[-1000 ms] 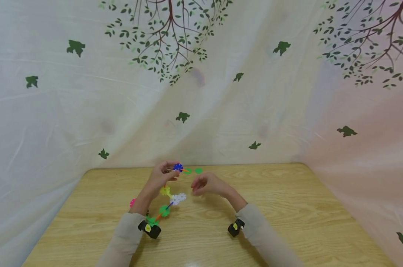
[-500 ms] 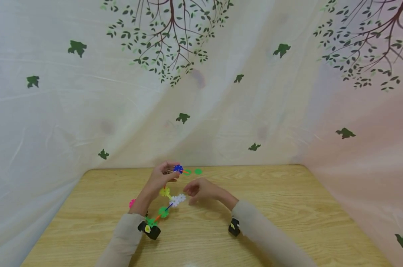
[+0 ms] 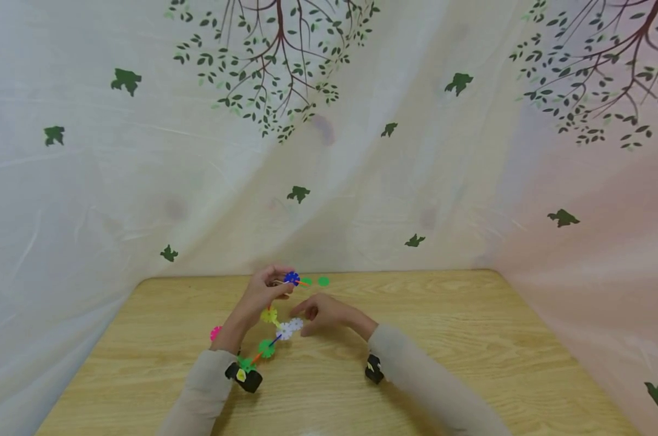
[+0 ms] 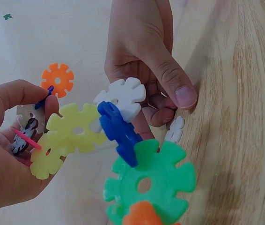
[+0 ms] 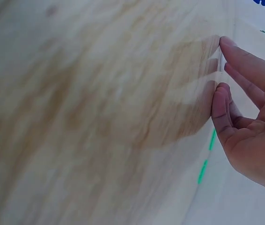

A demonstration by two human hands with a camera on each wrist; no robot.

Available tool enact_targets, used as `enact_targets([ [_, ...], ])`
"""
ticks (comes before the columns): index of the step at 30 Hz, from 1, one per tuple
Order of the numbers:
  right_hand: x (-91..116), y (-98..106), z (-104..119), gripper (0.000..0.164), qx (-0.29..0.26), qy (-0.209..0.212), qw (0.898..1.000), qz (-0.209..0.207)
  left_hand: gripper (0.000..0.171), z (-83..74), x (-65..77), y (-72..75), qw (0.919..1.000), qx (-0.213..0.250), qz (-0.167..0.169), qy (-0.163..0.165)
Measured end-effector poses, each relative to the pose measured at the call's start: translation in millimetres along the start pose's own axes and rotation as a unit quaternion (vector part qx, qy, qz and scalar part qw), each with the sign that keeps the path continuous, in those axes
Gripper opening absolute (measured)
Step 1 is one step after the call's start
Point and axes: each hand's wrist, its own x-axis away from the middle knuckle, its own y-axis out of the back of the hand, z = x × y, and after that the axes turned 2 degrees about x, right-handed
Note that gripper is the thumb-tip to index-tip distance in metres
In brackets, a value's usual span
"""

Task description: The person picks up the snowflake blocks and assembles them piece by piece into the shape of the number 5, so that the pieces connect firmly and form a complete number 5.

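My left hand pinches a chain of linked plastic snowflake discs near a blue snowflake disc. The chain hangs down through yellow discs, white discs, a blue disc edge-on and a green disc. An orange disc stands out beyond the left fingertips. Close beside the white discs is my right hand, thumb and fingers apart, low over the table. Nothing shows between its fingers in the right wrist view. Part of a pink disc shows left of my left wrist.
Two green discs lie near the far edge of the wooden table. Behind that edge hangs a pale curtain printed with leaves and branches.
My right hand has moved left and slightly toward me, up to the white discs. The left hand keeps its pinch on the chain and has hardly moved.
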Motion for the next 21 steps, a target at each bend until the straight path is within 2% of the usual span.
enact_targets([
  [13, 0.7, 2.3, 1.1, 0.029, -0.01, 0.002, 1.0, 0.004, 0.037, -0.6, 1.2, -3.0, 1.0, 0.006, 0.006, -0.003],
  [21, 9.1, 7.6, -0.2, 0.026, -0.032, -0.015, 0.999, 0.005, 0.038, -0.4, 1.9, -4.3, 0.9999, 0.009, 0.009, -0.001],
])
